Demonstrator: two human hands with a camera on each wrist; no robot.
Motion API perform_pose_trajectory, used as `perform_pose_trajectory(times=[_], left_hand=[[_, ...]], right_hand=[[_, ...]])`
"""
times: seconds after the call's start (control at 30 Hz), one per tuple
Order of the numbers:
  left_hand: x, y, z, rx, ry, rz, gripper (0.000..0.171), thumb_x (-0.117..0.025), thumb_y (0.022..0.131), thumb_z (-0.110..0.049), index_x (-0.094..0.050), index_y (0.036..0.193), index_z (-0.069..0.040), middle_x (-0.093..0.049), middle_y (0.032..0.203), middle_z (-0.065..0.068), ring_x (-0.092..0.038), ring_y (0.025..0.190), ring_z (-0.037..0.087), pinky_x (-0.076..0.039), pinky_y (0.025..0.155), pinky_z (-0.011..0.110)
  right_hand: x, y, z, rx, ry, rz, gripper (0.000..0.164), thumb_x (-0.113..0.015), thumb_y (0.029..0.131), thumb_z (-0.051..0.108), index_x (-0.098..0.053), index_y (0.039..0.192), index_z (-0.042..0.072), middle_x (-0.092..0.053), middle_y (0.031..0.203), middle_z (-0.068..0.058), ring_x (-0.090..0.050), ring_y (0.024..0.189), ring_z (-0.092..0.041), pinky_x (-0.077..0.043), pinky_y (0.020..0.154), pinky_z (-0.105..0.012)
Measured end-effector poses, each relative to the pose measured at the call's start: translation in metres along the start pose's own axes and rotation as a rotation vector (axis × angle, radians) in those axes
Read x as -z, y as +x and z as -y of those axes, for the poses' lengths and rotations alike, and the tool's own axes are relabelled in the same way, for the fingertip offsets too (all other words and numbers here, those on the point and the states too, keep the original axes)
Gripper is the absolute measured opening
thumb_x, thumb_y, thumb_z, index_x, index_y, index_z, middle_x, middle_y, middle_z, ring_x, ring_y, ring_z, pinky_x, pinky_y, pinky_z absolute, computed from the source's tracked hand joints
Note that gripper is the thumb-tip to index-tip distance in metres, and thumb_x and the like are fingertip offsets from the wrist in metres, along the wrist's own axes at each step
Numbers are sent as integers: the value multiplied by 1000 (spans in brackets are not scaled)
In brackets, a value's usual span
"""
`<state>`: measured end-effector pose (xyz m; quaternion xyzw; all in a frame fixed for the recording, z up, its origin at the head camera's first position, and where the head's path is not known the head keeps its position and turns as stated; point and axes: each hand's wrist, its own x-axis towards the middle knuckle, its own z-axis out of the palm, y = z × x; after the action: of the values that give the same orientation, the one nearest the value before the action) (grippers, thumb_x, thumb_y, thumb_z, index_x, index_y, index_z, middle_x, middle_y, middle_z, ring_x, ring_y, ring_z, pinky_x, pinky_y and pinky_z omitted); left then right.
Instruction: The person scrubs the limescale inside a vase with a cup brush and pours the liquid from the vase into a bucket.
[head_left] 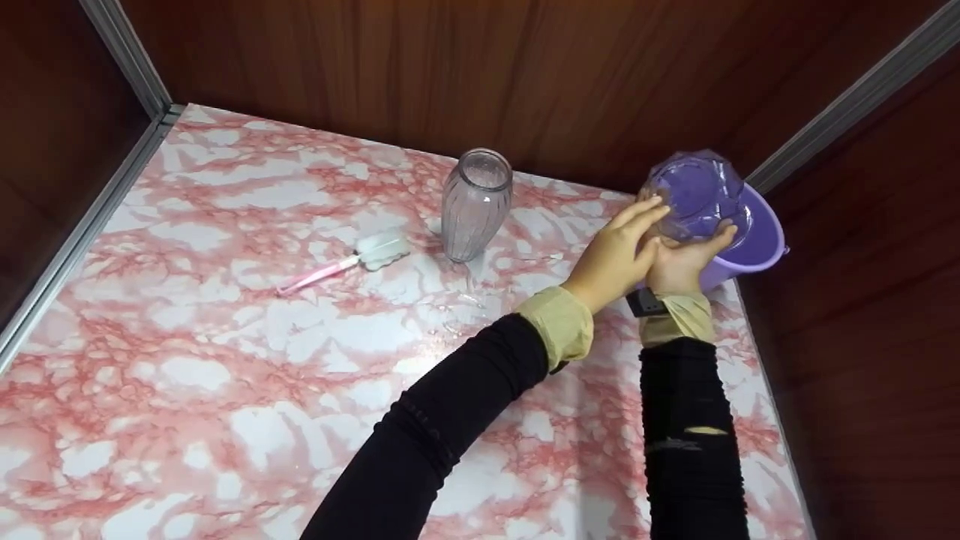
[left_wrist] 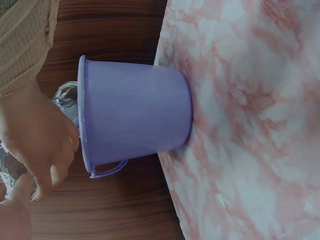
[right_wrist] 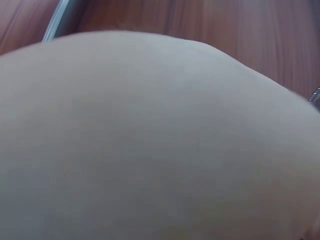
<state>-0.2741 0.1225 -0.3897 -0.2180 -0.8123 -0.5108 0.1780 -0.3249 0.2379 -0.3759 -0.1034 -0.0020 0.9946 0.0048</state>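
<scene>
Both hands hold a clear faceted glass vase (head_left: 705, 176) tipped over the purple bucket (head_left: 761, 229), its round base toward the head camera. The left hand (head_left: 619, 251) has its fingers along the near left side of the glass. From below, the right hand (head_left: 679, 262) grips it, thumb on the right side. In the left wrist view, part of the glass (left_wrist: 65, 97) shows beside the rim of the bucket (left_wrist: 135, 110). Blurred skin of the right hand (right_wrist: 165, 135) fills most of the right wrist view. The mouth of the held vase is hidden.
A ribbed glass vase (head_left: 476, 210) stands upright at the back middle. Left of it lies a sponge brush (head_left: 379, 251) with a pink handle. Wet spots (head_left: 461, 311) glisten on the marbled table (head_left: 225, 442). Brown wood-grain panels (head_left: 375, 67) enclose the back and sides.
</scene>
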Motion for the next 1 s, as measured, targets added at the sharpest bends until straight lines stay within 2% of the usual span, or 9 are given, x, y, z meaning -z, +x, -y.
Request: perform_pose_trajectory(times=[0.13,0.3,0.43,0.57,0.67,0.73,0.8,0.9,1.0], left_hand=[[2,-5,6,17,-3,11,45,-57,96,-13,-50,140,-7,-42,148,6,-41,133,15,-24,106,11],[4,-13,15,23,13,1,42,-55,97,-13,-51,139,-9,-44,147,6,-42,132,14,-24,107,12],[4,-19,21,20,7,-20,42,-54,97,-13,-52,138,-8,-45,144,8,-43,131,15,-25,108,13],[2,-25,27,52,-29,-48,41,-57,95,-14,-53,136,-7,-46,142,9,-44,130,16,-25,107,14],[0,-29,32,123,-79,-85,37,-60,94,-17,-57,130,-8,-50,136,9,-46,126,16,-28,106,15],[-1,-31,35,195,-133,-105,34,-62,94,-20,-60,126,-9,-52,132,9,-49,122,16,-32,103,16],[-1,-33,38,280,-199,-122,35,-63,93,-24,-60,124,-8,-53,128,9,-52,119,16,-37,100,17],[-1,-35,43,389,-318,-149,41,-65,92,-30,-58,125,-6,-54,126,9,-55,116,17,-43,97,20],[-1,-38,47,439,-434,-187,55,-69,89,-30,-48,132,-3,-52,129,14,-55,117,23,-46,95,22]], right_hand=[[4,2,0,-15,15,-11,72,-48,90,63,-38,144,17,-43,144,-10,-37,135,-28,-33,109,-46],[9,3,-2,-10,6,-16,68,-52,90,56,-39,143,15,-46,140,-10,-42,132,-28,-35,108,-45],[14,4,-5,-13,-33,5,68,-53,90,54,-38,143,15,-46,139,-10,-43,130,-29,-36,107,-45],[19,3,-8,-10,-98,44,64,-52,91,53,-39,142,16,-46,139,-10,-43,130,-28,-37,105,-48],[23,3,-10,-24,-141,51,62,-52,92,52,-40,141,16,-48,138,-11,-45,128,-28,-37,105,-48],[26,3,-12,-45,-156,44,61,-54,92,51,-42,140,16,-49,137,-11,-47,126,-28,-36,105,-48],[31,4,-14,-57,-169,1,59,-58,90,49,-44,136,15,-52,133,-11,-51,122,-29,-39,104,-47],[38,5,-16,-83,-174,-40,54,-63,88,45,-47,130,15,-54,128,-11,-54,118,-30,-43,100,-47],[46,7,-19,-116,-206,-22,48,-62,90,43,-51,127,13,-56,125,-11,-55,114,-31,-44,99,-48]])
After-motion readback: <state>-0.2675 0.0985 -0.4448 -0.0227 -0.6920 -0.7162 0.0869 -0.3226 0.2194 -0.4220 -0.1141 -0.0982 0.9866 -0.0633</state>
